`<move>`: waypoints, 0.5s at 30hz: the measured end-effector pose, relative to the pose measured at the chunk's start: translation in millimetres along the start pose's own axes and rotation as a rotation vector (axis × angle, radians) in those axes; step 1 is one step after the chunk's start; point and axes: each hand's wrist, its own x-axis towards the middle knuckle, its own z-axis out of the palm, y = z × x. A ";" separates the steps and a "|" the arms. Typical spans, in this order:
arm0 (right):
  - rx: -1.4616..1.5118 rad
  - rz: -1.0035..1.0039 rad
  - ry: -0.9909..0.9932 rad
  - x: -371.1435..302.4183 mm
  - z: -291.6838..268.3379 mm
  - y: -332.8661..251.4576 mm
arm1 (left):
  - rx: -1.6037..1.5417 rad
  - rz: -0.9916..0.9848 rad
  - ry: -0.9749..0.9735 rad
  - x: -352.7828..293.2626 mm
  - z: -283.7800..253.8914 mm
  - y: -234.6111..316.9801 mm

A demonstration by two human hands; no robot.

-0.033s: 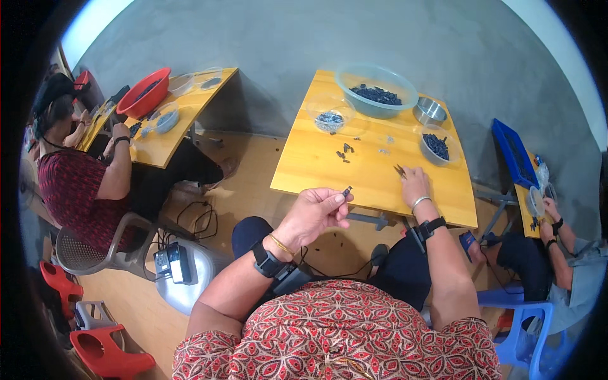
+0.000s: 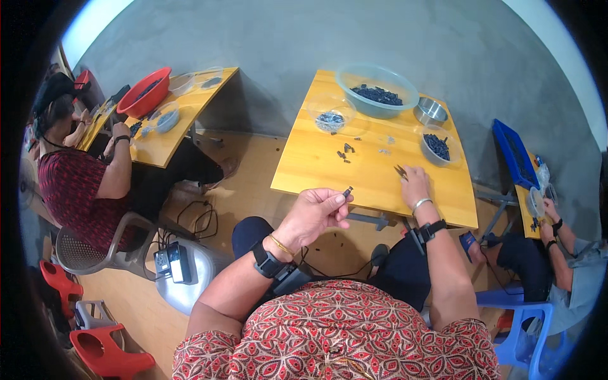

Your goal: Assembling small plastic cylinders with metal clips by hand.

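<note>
Between thumb and fingertips, my left hand [image 2: 320, 212] pinches a small black plastic part [image 2: 348, 190] just off the near edge of the yellow table [image 2: 373, 183]. My right hand [image 2: 416, 185] rests at the table's right side, closed around tweezers [image 2: 401, 171] whose tips point away to the left. Beyond the hands lie several loose black parts [image 2: 346, 151] and a few tiny clear or silvery pieces [image 2: 384, 151]. A clear bowl [image 2: 331, 121] of small shiny pieces stands behind them. Closer to my right hand is a clear tub [image 2: 437, 147] full of black parts.
A large pale-blue basin [image 2: 378, 95] of black parts and a metal bowl [image 2: 430, 112] stand at the table's back. On the left, a person [image 2: 88, 171] works at another table with a red basin [image 2: 144, 93]. A person [image 2: 563, 253] sits at right near a blue tray [image 2: 514, 155].
</note>
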 end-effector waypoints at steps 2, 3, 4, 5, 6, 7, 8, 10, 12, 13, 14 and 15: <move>0.035 -0.097 0.152 -9.3 -10.7 -10.3 | 0.011 0.015 0.009 1.1 0.3 -1.0; 0.400 -0.112 0.057 -15.4 -22.0 -25.7 | 0.024 0.028 0.019 0.9 0.1 -1.7; 0.761 -0.122 -0.042 -22.8 -35.3 -42.0 | 0.022 0.025 0.019 1.4 0.6 -2.6; 0.800 -0.166 -0.048 -31.5 -50.4 -61.0 | 0.035 0.021 0.024 2.2 1.7 -3.2; 0.837 -0.210 -0.052 -39.5 -65.7 -81.1 | 0.048 0.018 0.028 3.2 2.6 -4.0; 0.844 -0.263 -0.070 -45.9 -80.7 -100.5 | 0.049 0.016 0.029 1.8 2.8 -4.3; 0.844 -0.314 -0.084 -51.5 -91.4 -114.8 | 0.047 0.020 0.026 1.0 4.2 -4.8; 0.777 -0.384 -0.030 -59.5 -96.1 -131.8 | 0.045 0.023 0.014 1.0 9.4 -6.7; 0.704 -0.476 -0.033 -64.8 -99.2 -136.4 | 0.040 0.032 0.028 -0.7 14.2 -8.8; 0.702 -0.477 -0.032 -65.7 -99.3 -137.4 | 0.039 0.033 0.026 -1.5 14.9 -8.5; 0.666 -0.494 -0.002 -66.5 -98.6 -138.7 | 0.053 0.037 0.003 -2.3 15.2 -8.0; 0.629 -0.512 0.028 -67.0 -98.5 -139.7 | 0.066 0.042 -0.021 -2.8 15.3 -7.5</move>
